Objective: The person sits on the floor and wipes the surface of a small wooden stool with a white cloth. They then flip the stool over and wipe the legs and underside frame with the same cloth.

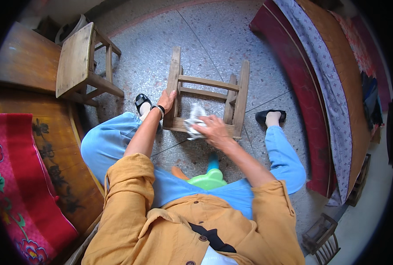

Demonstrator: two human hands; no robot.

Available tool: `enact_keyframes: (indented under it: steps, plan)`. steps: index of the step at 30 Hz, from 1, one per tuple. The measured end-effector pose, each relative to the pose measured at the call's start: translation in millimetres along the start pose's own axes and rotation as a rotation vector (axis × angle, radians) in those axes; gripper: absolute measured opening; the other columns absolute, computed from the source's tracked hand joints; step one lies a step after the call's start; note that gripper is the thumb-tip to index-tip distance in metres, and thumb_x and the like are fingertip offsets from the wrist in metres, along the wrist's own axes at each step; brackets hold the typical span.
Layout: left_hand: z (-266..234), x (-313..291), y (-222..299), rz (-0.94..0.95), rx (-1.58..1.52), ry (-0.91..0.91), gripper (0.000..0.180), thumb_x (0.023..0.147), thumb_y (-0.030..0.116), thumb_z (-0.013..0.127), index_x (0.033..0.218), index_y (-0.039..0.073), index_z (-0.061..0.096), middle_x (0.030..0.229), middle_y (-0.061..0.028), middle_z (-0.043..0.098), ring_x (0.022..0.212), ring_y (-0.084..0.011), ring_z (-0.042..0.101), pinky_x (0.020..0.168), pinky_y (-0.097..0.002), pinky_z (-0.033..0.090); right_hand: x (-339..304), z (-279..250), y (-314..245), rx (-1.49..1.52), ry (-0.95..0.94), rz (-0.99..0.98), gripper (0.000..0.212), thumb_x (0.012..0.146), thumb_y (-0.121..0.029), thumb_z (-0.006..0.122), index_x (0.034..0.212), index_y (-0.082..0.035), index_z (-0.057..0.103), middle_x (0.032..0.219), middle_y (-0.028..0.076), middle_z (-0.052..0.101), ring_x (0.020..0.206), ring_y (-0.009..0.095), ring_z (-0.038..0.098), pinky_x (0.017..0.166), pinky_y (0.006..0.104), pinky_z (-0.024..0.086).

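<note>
A wooden stool (pixel 208 82) lies tipped over on the floor between my feet, its legs and rungs stretching away from me. My left hand (pixel 167 101) is closed around the stool's left leg, low down near the seat end. My right hand (pixel 216 131) holds a crumpled white and grey cloth (pixel 195 123) at the near end of the stool, between the legs. The cloth and the right fingers are slightly blurred. Whether the cloth presses on the wood there I cannot tell.
Below me is a green plastic seat (pixel 207 180) with coloured legs. At the left stand another wooden stool (pixel 75 59) and a wooden piece of furniture with a red floral cloth (pixel 42 176). A bed with a dark red side (pixel 293 88) is at the right, and a small wooden chair (pixel 322 236) lower right.
</note>
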State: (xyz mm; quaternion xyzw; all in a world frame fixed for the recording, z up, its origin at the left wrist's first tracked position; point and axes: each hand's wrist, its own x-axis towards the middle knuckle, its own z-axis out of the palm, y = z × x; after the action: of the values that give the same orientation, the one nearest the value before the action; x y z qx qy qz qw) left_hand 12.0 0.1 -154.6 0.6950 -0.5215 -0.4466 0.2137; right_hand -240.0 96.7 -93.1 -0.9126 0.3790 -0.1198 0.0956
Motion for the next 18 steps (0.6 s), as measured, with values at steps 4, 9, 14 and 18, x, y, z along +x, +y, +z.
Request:
enact_keyframes:
  steps: [4,9,14,18]
  plan:
    - [5,12,-12,-0.002,-0.044,-0.064,0.069,0.093,0.047,0.046,0.131,-0.009,0.032,0.126,-0.0334,0.049,0.121,-0.0409,0.048,0.101,-0.0418,0.036,-68,-53,54,0.000,-0.117,0.049,0.057,0.062,-0.006,0.075,0.113,-0.027,0.062,0.117,0.007,0.056,0.104,0.026,0.051,0.080,0.0421,0.043]
    - [4,20,-21,-0.051,-0.113,-0.114,0.075,0.092,0.048,0.047,0.134,-0.010,0.025,0.126,-0.0343,0.048,0.121,-0.0416,0.048,0.102,-0.0417,0.036,-48,-41,39,0.077,-0.112,0.003,0.061,0.058,-0.006,0.077,0.115,-0.023,0.061,0.120,0.010,0.054,0.105,0.029,0.051,0.083,0.0419,0.043]
    - [-1,5,3,0.022,-0.070,-0.083,0.069,0.092,0.047,0.047,0.130,-0.009,0.033,0.119,-0.0308,0.053,0.114,-0.0386,0.053,0.097,-0.0415,0.039,51,5,-33,0.090,-0.047,-0.062,0.054,0.060,-0.020,0.082,0.110,-0.021,0.061,0.115,0.012,0.053,0.103,0.030,0.051,0.082,0.0424,0.043]
    - [-2,-3,11,-0.017,-0.058,-0.016,0.060,0.093,0.045,0.046,0.123,-0.007,0.042,0.112,-0.0255,0.058,0.105,-0.0361,0.057,0.093,-0.0399,0.042,78,16,-58,0.041,-0.003,0.036,0.041,0.070,-0.045,0.073,0.101,-0.021,0.063,0.103,0.009,0.052,0.097,0.028,0.052,0.075,0.0416,0.040]
